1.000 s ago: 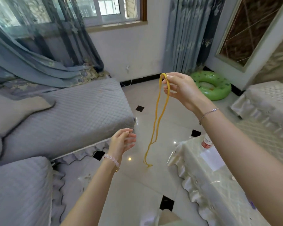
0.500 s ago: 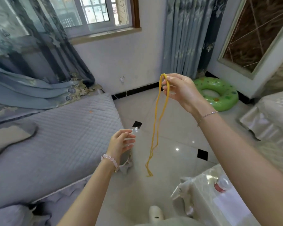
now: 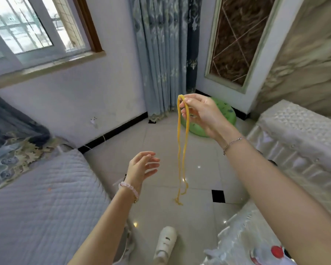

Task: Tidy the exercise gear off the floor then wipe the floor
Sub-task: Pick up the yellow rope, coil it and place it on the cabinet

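Head view: looks down on pale tiled floor with small black inset squares; takes in grey quilted sofa at left, white quilted cover over furniture at right, blue patterned curtain in far corner; finds green inflatable ring lying on floor below curtain, partly hidden behind right hand; shows that hand raised, thumb and fingertips pinched together on top of yellow resistance band; shows band hanging straight down as a long doubled loop, lower end dangling over the tiles; shows left hand lower and left of band, apart from it, fingers loose and spread, holding nothing; catches white shoe on floor at bottom edge.
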`<act>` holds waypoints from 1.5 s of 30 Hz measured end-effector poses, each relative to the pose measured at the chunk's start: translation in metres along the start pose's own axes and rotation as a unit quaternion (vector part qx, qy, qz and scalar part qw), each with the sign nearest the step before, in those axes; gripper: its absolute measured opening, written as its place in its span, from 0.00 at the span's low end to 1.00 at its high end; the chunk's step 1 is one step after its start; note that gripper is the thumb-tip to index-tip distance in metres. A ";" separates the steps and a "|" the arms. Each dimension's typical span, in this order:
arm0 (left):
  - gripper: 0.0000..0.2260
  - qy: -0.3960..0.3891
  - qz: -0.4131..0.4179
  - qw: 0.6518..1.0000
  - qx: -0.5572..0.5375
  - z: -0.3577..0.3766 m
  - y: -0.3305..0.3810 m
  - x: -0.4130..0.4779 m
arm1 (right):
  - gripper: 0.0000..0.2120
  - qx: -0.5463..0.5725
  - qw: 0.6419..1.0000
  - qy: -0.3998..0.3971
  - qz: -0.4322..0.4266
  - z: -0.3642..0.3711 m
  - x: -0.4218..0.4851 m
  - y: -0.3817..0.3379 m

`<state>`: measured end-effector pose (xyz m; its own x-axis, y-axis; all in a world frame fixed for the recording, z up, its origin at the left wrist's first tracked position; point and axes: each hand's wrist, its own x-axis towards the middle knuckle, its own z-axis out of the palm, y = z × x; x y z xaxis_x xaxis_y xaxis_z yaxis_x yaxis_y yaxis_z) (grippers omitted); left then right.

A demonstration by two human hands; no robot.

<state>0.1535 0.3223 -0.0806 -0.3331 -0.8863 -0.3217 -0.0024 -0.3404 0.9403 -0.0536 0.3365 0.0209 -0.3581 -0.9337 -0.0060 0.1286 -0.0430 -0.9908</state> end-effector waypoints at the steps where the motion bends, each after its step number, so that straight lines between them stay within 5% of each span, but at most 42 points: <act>1: 0.09 -0.016 -0.003 1.000 0.003 0.005 0.006 0.020 | 0.07 0.002 1.000 0.017 -0.001 -0.006 0.013 -0.002; 18: 0.07 -0.199 -0.039 0.978 0.052 0.146 0.081 0.260 | 0.07 0.054 0.977 0.206 -0.026 -0.146 0.194 -0.021; 45: 0.07 -0.355 -0.053 0.929 0.088 0.576 0.123 0.526 | 0.03 0.048 0.934 0.349 -0.060 -0.530 0.407 -0.085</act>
<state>-0.5653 -0.0049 -0.0703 -0.8599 -0.3991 -0.3183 -0.2047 -0.3016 0.9312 -0.7004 0.1486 0.0312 -0.8866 -0.4623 -0.0157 0.1193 -0.1956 -0.9734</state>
